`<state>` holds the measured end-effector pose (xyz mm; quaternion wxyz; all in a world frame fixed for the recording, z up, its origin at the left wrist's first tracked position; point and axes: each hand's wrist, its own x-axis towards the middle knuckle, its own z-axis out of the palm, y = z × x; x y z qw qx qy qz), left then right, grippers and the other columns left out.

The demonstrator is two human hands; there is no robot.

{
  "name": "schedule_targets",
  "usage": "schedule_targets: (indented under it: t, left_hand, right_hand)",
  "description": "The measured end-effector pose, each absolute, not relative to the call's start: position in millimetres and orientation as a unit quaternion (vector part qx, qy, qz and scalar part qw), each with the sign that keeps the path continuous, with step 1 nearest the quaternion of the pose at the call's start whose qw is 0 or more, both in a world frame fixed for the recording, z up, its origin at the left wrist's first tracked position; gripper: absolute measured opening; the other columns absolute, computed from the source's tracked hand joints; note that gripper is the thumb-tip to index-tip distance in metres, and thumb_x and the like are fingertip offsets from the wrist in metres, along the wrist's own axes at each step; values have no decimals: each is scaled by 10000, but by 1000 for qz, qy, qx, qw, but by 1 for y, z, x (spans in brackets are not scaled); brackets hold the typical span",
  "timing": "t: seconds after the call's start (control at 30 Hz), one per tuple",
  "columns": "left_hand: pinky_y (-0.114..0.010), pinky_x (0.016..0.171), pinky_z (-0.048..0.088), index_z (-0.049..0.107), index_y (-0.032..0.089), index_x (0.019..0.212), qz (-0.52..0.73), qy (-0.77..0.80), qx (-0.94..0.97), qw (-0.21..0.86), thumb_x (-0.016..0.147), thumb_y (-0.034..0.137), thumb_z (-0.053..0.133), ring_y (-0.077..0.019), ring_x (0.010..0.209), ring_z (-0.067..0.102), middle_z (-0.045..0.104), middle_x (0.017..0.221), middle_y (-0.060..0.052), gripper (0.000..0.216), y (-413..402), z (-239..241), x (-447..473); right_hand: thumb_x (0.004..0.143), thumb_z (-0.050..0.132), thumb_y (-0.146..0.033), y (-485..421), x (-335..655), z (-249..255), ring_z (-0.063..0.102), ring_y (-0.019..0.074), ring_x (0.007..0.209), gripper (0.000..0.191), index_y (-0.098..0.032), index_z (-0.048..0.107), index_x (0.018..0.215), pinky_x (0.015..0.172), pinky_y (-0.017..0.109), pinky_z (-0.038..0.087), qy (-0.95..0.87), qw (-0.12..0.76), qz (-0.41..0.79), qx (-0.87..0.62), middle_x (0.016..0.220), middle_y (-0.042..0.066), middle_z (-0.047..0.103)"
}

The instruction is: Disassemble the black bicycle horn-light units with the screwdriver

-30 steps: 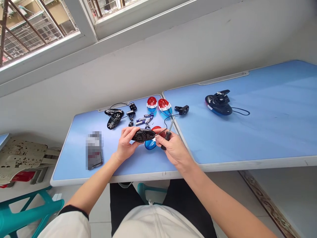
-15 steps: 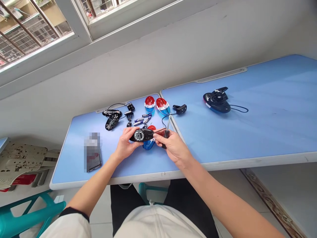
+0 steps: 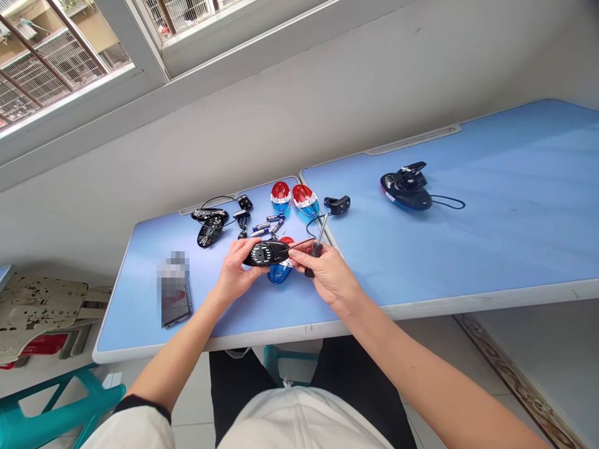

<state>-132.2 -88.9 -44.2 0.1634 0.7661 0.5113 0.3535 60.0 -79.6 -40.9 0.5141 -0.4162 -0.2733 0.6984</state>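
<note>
My left hand (image 3: 235, 272) grips a black oval housing (image 3: 262, 254) by its left end, the round slotted face turned up. My right hand (image 3: 330, 274) is closed on a screwdriver (image 3: 316, 251), its shaft pointing up and away. The thumb and forefinger of that same hand pinch the thin cable at the housing's right end. This cable seems to run to a black button unit (image 3: 339, 205) on the table. Below the housing lies a red-and-blue clear cover (image 3: 279, 274), partly hidden by it. Blue batteries (image 3: 261, 230) lie just behind.
Two more red-and-blue covers (image 3: 281, 197) stand farther back. Opened black housings (image 3: 210, 231) with cables lie left of the batteries. A phone-like object (image 3: 175, 299), partly pixelated, is at the left. An assembled unit (image 3: 406, 190) with a cable loop sits on the right table (image 3: 468, 249).
Both hands keep their hold on the housing, cable and screwdriver. The screwdriver's shaft leans slightly more to the right. The whole view has shifted slightly.
</note>
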Motion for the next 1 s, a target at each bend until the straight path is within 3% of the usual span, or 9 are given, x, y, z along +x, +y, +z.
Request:
schedule_targets:
  t: [0.27, 0.5, 0.63, 0.77, 1.0]
  left_hand:
    - [-287, 753, 443, 649, 202, 1115, 376, 526, 693, 319, 668, 402, 767, -197, 878, 554, 616, 961, -50, 503, -87, -41, -134]
    - [-304, 867, 420, 693, 209, 1066, 410, 507, 582, 486, 602, 322, 817, -209, 951, 568, 668, 998, -37, 493, -85, -43, -135]
    - [-284, 816, 424, 728, 177, 974, 416, 498, 500, 573, 585, 301, 821, -187, 880, 576, 690, 924, -40, 419, -84, -42, -132]
    - [-271, 770, 422, 746, 156, 873, 416, 499, 458, 607, 551, 319, 834, -156, 778, 569, 686, 822, -41, 372, -83, -41, -130]
    - [-259, 747, 431, 746, 157, 813, 426, 508, 465, 587, 506, 298, 852, -151, 768, 562, 678, 807, -42, 354, -79, -40, -128]
  right_hand:
    - [473, 864, -276, -76, 60, -39, 454, 63, 517, 314, -150, 664, 679, 512, 245, 329, -269, 506, 718, -395, 649, -21, 590]
    - [518, 838, -234, -73, 60, -40, 442, 50, 487, 269, -144, 646, 683, 483, 218, 308, -243, 498, 752, -357, 571, -42, 545]
    - [534, 821, -220, -70, 61, -39, 471, 57, 488, 258, -141, 626, 684, 471, 202, 321, -229, 492, 767, -343, 556, -24, 579]
    - [563, 799, -207, -68, 63, -37, 489, 56, 470, 245, -134, 595, 677, 435, 192, 308, -228, 502, 754, -358, 638, 42, 662]
    - [674, 707, -108, -69, 68, -32, 526, 67, 439, 139, -130, 574, 709, 400, 176, 305, -224, 485, 758, -374, 623, 52, 675]
